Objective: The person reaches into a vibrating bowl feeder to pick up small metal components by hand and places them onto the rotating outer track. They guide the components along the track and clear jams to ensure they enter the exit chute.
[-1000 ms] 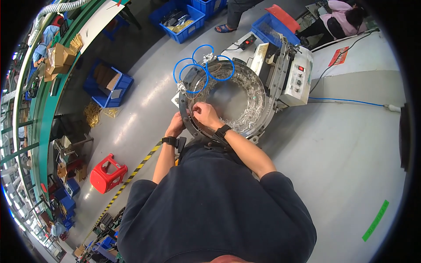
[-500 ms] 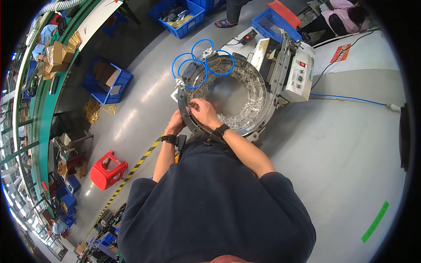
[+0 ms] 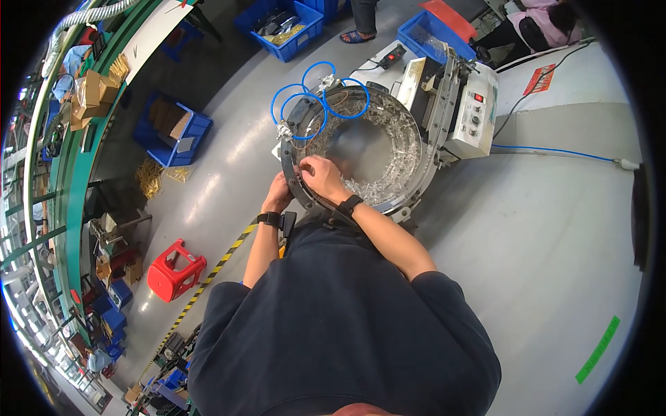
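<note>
1. Slight change only: compared with a second ago, the right hand (image 3: 321,177) sits a little closer to the dark rim (image 3: 286,158), while the left hand (image 3: 279,191) remains just outside it.
2. Directly beneath and beyond the right hand lies the round bowl (image 3: 362,149), the thing being worked on; its dark rim passes between the two hands.
3. Right hand: fingers bent and bunched at the inner side of the rim. Whether they pinch a small piece cannot be told.
4. Left hand: against the outer side of the rim, its fingertips hidden there, so whether it grips anything cannot be told either.
5. Judging by this, the step in hand is close fingertip work on one spot of the rim, with a hand on each side.
6. Such work seems to call for a steady left hand and small, precise finger motions from the right, clear of the loose pieces.
7. Those clear pieces (image 3: 406,142) ring the bowl's inside, mostly to the right of the right hand.
8. Beyond both hands, blue tubes (image 3: 368,102) loop over the bowl's far left edge.
9. Well to the right of the right hand stands a white control box (image 3: 477,114); well to the left of the left hand, a blue bin (image 3: 198,130).
</note>
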`<action>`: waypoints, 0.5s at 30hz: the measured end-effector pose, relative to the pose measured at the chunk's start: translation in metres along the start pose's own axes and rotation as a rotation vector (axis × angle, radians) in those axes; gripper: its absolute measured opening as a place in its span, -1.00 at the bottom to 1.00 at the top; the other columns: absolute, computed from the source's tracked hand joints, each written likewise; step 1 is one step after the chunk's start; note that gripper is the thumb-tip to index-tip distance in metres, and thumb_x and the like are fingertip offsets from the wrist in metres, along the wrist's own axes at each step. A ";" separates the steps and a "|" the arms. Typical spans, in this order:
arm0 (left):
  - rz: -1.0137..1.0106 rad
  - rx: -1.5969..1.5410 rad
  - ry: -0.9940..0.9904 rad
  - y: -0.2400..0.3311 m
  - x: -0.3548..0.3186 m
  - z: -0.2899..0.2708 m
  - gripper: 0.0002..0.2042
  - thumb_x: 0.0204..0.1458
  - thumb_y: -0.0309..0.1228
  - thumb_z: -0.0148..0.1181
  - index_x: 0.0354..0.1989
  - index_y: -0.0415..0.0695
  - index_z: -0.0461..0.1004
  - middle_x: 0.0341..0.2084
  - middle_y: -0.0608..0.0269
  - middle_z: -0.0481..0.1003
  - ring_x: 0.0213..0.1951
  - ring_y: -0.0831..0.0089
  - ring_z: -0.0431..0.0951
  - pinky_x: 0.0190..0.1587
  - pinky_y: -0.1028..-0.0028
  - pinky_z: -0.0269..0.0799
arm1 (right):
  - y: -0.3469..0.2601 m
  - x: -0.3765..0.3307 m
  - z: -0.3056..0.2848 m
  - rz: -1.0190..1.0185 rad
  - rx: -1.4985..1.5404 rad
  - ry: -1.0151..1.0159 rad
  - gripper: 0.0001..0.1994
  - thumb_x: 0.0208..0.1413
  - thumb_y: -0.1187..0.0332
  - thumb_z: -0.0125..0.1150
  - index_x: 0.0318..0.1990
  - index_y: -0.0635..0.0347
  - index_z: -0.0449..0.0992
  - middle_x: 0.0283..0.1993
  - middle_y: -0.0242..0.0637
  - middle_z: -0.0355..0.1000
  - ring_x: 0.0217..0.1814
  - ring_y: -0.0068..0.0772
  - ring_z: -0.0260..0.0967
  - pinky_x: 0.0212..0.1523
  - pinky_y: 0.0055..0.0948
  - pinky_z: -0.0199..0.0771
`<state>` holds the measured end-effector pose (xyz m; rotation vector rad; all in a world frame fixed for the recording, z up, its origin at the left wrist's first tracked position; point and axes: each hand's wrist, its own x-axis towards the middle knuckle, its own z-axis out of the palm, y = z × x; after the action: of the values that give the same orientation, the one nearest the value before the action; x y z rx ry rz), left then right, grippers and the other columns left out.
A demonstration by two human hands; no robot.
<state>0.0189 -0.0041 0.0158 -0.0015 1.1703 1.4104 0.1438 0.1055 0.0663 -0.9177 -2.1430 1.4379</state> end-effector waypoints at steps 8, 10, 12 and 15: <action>0.012 -0.024 0.012 0.002 0.007 0.003 -0.89 0.20 -0.42 0.05 -0.23 -0.12 0.50 -0.37 0.44 0.49 -0.33 0.63 0.49 -0.30 0.61 0.40 | 0.005 -0.001 0.000 -0.030 -0.043 -0.037 -0.85 -0.03 0.37 0.16 -0.31 0.21 0.54 -0.33 -0.09 0.51 -0.28 0.02 0.48 -0.26 -0.13 0.48; 0.027 -0.022 0.001 -0.001 0.007 -0.001 -0.90 0.19 -0.43 0.05 -0.23 -0.12 0.50 -0.38 0.44 0.49 -0.34 0.63 0.49 -0.31 0.61 0.40 | 0.005 0.000 0.001 -0.082 -0.100 -0.023 -0.85 -0.03 0.37 0.16 -0.32 0.22 0.54 -0.33 -0.09 0.51 -0.28 0.03 0.47 -0.27 -0.12 0.48; 0.053 -0.016 -0.024 0.000 0.006 0.002 -0.90 0.18 -0.44 0.06 -0.22 -0.11 0.49 -0.38 0.43 0.50 -0.36 0.62 0.49 -0.33 0.62 0.40 | 0.005 0.000 -0.001 -0.093 -0.114 -0.033 -0.85 -0.02 0.37 0.15 -0.32 0.22 0.55 -0.34 -0.09 0.51 -0.29 0.03 0.47 -0.27 -0.12 0.48; 0.047 0.015 0.013 0.001 0.001 0.005 -0.91 0.17 -0.44 0.07 -0.22 -0.10 0.49 -0.42 0.43 0.49 -0.43 0.62 0.47 -0.41 0.62 0.37 | 0.003 -0.002 -0.003 -0.111 -0.140 -0.051 -0.85 -0.02 0.36 0.15 -0.33 0.21 0.56 -0.35 -0.08 0.52 -0.30 0.03 0.47 -0.28 -0.10 0.48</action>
<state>0.0211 0.0001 0.0183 0.0271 1.1983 1.4450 0.1478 0.1070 0.0646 -0.8037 -2.3180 1.2840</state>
